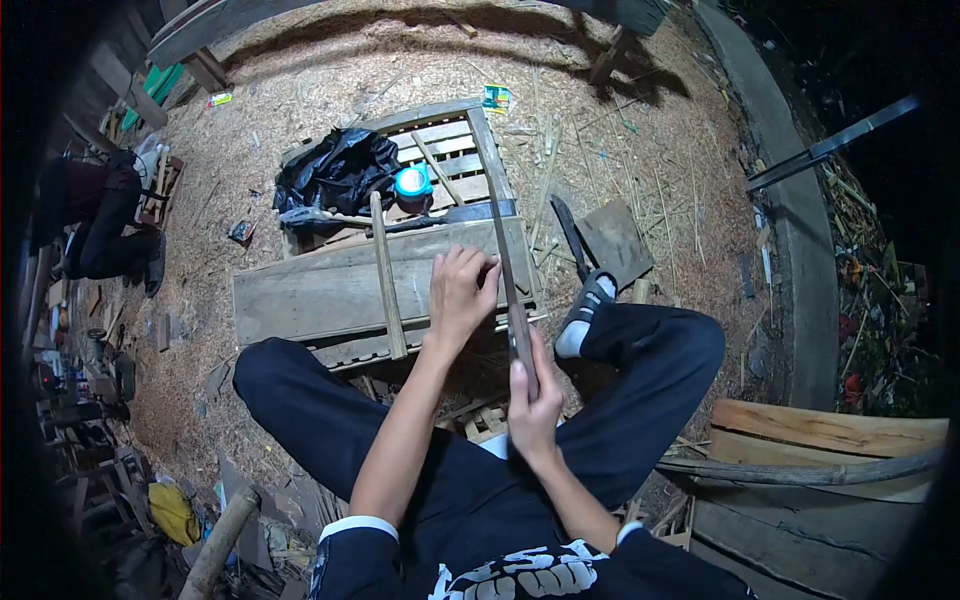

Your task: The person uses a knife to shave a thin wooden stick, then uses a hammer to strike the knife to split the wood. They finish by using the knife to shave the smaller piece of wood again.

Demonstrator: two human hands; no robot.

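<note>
My right hand [533, 410] is wrapped around the lower end of a long, narrow, dark blade-like tool [507, 262], seen almost edge-on and pointing away from me. Beside its middle is my left hand [463, 292], fingers curled and fingertips at or very near the tool's side; anything pinched there is too small to make out. Beneath both hands lies a wide wooden board [300, 295] on a slatted wooden pallet [490, 150]. Across the board, left of my left hand, rests a narrow wooden stick [384, 270].
On the pallet are a black plastic bag [335, 175], a blue-lidded container [413, 182] and a machete-like blade [455, 216]. A flat panel [615, 245] lies near my sandalled foot. Another person [105, 215] crouches at left. Planks [830, 440] stand at lower right.
</note>
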